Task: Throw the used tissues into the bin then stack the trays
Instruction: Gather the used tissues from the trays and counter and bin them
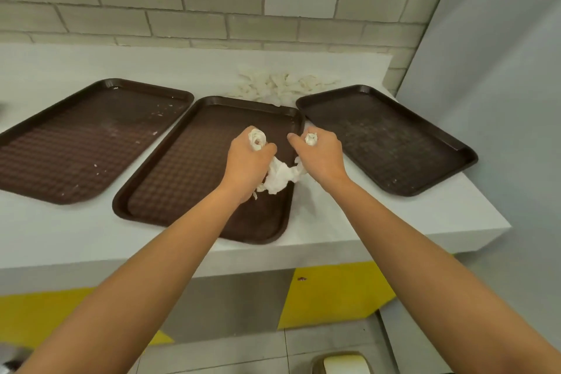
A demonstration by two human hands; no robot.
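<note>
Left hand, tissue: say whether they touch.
Touching. The head view shows the left hand gripping the tissue, which pokes out above its curled fingers.

- Left tray (pixel 91 143): corner cut by the left edge.
- Beige object (pixel 343 363), bottom edge: we cannot identify it.
- Tissues (pixel 277 177): partly hidden inside left grip (pixel 249 161) and right grip (pixel 318 158).

crumpled tissues (pixel 277 177) held over the middle tray (pixel 188 167)
i saw the white wad gripped in both my left hand (pixel 249 161) and right hand (pixel 318 155), hanging between them. the left tray (pixel 91 143) and right tray (pixel 385 136) lay flat beside the middle one, all brown, textured, unstacked. a loose tissue pile (pixel 285 86) sat behind them.
</note>
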